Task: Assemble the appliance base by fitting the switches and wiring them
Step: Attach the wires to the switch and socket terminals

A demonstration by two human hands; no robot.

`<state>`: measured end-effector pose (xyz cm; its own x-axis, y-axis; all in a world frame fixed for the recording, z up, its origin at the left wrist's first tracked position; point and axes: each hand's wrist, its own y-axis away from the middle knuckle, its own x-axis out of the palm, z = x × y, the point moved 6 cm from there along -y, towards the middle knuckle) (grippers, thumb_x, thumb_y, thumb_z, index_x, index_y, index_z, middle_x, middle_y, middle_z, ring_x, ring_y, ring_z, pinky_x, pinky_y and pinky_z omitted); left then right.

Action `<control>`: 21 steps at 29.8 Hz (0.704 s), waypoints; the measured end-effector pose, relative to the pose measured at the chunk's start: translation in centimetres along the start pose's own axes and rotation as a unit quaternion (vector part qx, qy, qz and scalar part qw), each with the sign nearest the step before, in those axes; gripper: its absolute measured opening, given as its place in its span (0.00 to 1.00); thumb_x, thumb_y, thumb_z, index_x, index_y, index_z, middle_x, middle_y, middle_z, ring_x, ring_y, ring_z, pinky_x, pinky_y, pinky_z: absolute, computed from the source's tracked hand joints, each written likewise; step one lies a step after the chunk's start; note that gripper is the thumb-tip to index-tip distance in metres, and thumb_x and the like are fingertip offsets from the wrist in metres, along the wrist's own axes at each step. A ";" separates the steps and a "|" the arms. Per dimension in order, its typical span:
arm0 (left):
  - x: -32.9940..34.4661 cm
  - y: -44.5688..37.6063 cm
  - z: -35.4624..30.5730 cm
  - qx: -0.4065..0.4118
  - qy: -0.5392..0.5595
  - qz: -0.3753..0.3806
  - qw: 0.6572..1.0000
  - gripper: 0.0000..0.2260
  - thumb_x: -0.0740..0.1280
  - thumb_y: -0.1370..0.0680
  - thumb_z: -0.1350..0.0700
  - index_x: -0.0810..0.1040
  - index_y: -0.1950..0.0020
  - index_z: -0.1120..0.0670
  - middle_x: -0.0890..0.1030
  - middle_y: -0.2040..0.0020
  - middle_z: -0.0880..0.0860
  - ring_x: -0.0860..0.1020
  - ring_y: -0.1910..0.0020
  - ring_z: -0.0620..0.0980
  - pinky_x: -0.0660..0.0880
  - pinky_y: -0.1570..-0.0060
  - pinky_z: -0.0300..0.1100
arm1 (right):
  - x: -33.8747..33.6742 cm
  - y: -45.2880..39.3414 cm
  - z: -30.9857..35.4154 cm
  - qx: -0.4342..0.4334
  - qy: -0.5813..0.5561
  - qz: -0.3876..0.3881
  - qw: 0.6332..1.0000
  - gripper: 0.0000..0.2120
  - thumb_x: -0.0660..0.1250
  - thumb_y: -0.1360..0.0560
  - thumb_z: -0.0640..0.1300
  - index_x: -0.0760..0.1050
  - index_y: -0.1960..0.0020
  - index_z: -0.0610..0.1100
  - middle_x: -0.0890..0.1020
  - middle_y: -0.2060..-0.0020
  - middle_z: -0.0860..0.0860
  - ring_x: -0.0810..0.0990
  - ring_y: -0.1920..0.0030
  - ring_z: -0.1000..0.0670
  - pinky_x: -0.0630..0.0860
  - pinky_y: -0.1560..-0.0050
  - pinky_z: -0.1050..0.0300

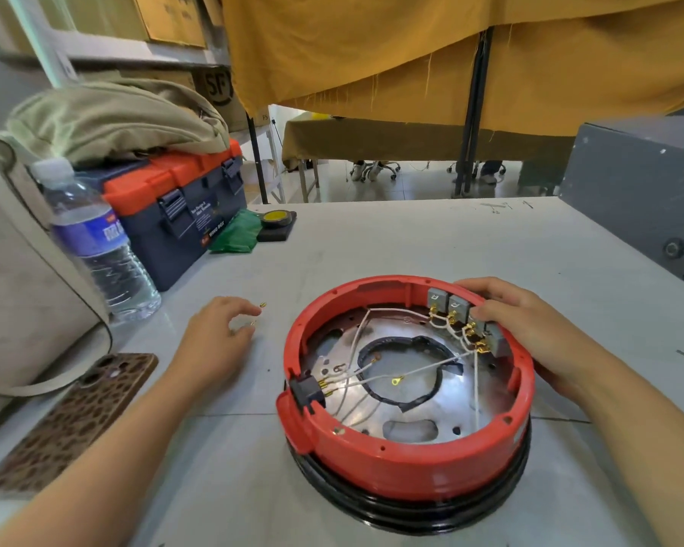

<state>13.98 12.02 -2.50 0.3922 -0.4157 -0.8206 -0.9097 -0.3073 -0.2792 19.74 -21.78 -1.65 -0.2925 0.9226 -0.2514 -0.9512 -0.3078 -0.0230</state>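
The round red appliance base (395, 463) lies open side up on the table, on a black ring. Several grey switches (449, 304) sit in a row inside its far right wall, joined by white wires (376, 379) with brass terminals; a black socket (307, 390) is set in the left wall. My right hand (530, 329) grips the far right rim, thumb inside against the switches. My left hand (218, 335) hovers over the table left of the base, fingers loosely curled, fingertips near two small brass terminals (262, 305) lying loose there.
A phone (76, 420) in a spotted brown case lies at the near left. Behind it stand a water bottle (95, 246), a beige bag (12, 290) and a blue-and-orange toolbox (182, 207). A tape measure (276, 219) sits further back. A grey metal box (640, 195) occupies the far right.
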 end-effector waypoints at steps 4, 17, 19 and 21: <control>0.3 0.3 1.1 -0.019 -0.008 -0.004 1.000 0.13 0.66 0.24 0.61 0.78 0.39 0.55 0.75 0.35 0.55 0.71 0.35 0.54 0.63 0.36 0.42 | 0.2 0.0 -0.1 0.002 0.008 0.002 1.000 0.16 0.61 0.25 0.36 0.80 0.49 0.55 0.85 0.53 0.51 0.82 0.50 0.45 0.76 0.44 0.45; 0.6 1.1 0.7 0.021 0.047 -0.009 0.999 0.04 0.69 0.25 0.60 0.83 0.53 0.52 0.76 0.50 0.51 0.74 0.49 0.49 0.68 0.49 0.36 | 0.2 -0.3 -0.3 0.000 -0.014 0.010 1.000 0.18 0.60 0.25 0.35 0.81 0.51 0.56 0.85 0.54 0.49 0.83 0.56 0.47 0.77 0.53 0.49; 0.6 1.1 0.5 0.027 0.064 -0.006 0.998 0.05 0.69 0.25 0.61 0.82 0.55 0.52 0.76 0.51 0.50 0.74 0.51 0.46 0.68 0.53 0.29 | 0.2 -0.3 -0.3 0.000 -0.012 0.012 1.000 0.18 0.60 0.25 0.36 0.81 0.51 0.56 0.85 0.55 0.49 0.84 0.56 0.47 0.77 0.54 0.50; 0.6 1.2 0.4 0.030 0.076 -0.008 0.997 0.05 0.69 0.25 0.63 0.82 0.56 0.53 0.78 0.54 0.50 0.74 0.56 0.41 0.70 0.55 0.27 | 0.2 -0.3 -0.3 0.001 -0.012 0.014 1.000 0.18 0.60 0.25 0.36 0.81 0.51 0.56 0.85 0.55 0.49 0.84 0.56 0.46 0.77 0.54 0.49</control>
<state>13.06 11.75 -3.57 0.4190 -0.5369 -0.7323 -0.9078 -0.2653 -0.3249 20.02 -21.61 -2.01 -0.3208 0.9191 -0.2290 -0.9429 -0.3327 -0.0140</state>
